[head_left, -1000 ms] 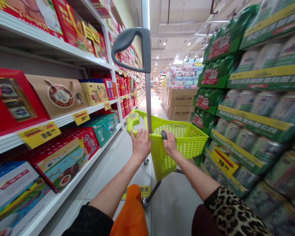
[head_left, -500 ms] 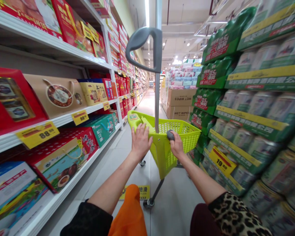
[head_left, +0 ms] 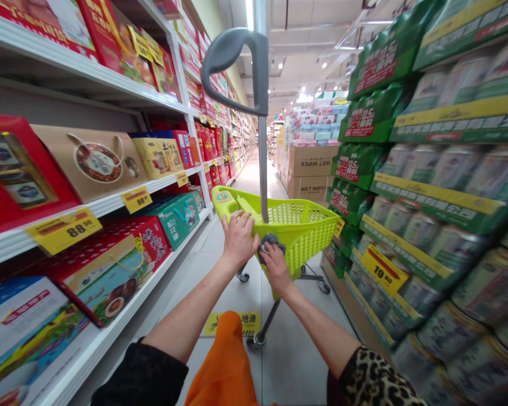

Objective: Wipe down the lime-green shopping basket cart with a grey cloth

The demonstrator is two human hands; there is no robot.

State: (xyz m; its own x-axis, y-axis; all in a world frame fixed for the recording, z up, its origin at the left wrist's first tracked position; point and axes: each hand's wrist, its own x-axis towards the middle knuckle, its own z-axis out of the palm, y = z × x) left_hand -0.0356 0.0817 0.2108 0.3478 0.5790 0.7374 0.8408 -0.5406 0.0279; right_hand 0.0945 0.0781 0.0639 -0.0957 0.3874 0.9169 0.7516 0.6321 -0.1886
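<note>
A lime-green plastic shopping cart (head_left: 307, 242) with a perforated basket stands in front of me on grey legs with casters. My left hand (head_left: 239, 239) is closed over its near rim, left of the metal pole (head_left: 263, 169). In my right hand (head_left: 278, 272) is a crumpled grey cloth (head_left: 271, 241), pressed by the fingers against the smooth near face of the basket. A grey loop handle (head_left: 260, 73) is fixed to the pole above both hands. Part of the cloth is hidden under my right fingers.
Shelves (head_left: 110, 206) of gift boxes with yellow price tags line the left. Stacked beer can packs (head_left: 432, 217) rise close on the right. Wet wipes cartons (head_left: 311, 163) stand farther ahead beside the aisle. A yellow floor sign (head_left: 252, 323) lies near the cart's caster.
My right hand has moved left and slightly down across the cart's near face, and the cloth now looks spread out. The cart appears slightly farther left in view. My left hand stays on the rim.
</note>
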